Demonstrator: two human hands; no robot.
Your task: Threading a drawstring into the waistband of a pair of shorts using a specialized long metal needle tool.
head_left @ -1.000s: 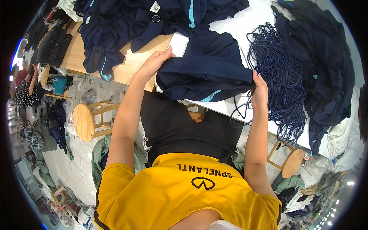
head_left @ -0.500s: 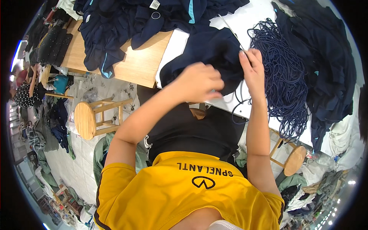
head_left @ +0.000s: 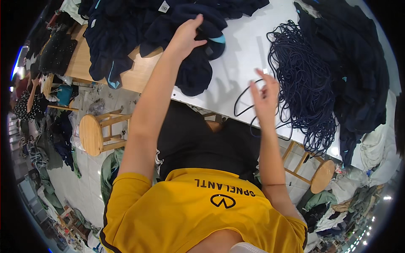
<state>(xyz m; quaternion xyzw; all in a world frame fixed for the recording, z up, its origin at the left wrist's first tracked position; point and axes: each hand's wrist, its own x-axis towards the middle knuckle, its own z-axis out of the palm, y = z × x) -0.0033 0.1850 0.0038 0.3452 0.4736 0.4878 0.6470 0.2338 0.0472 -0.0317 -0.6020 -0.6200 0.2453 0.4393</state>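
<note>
My left hand (head_left: 185,38) lies over a dark navy garment (head_left: 195,76) bunched at the table's near edge, beside the larger navy pile. Its thumb and forefinger are stretched apart, so it looks open, and a light-blue strip (head_left: 217,39) shows just to its right. My right hand (head_left: 265,96) hovers over the white table, thumb and forefinger apart and the other fingers curled. Motion smears it. A loop of dark cord (head_left: 237,103) runs up to these fingers; whether they grip the cord is unclear.
A tangled heap of navy cords (head_left: 303,88) lies right of my right hand, with dark garments (head_left: 363,71) beyond. More navy garments (head_left: 114,38) cover the wooden tabletop (head_left: 141,69). Wooden stools stand at left (head_left: 91,134) and right (head_left: 322,176). Another person (head_left: 27,103) is at far left.
My left hand has swung forward and left, and the garment has shifted left with it, baring white table. My right hand has moved slightly left and nearer, away from the garment; the thin rod no longer shows.
</note>
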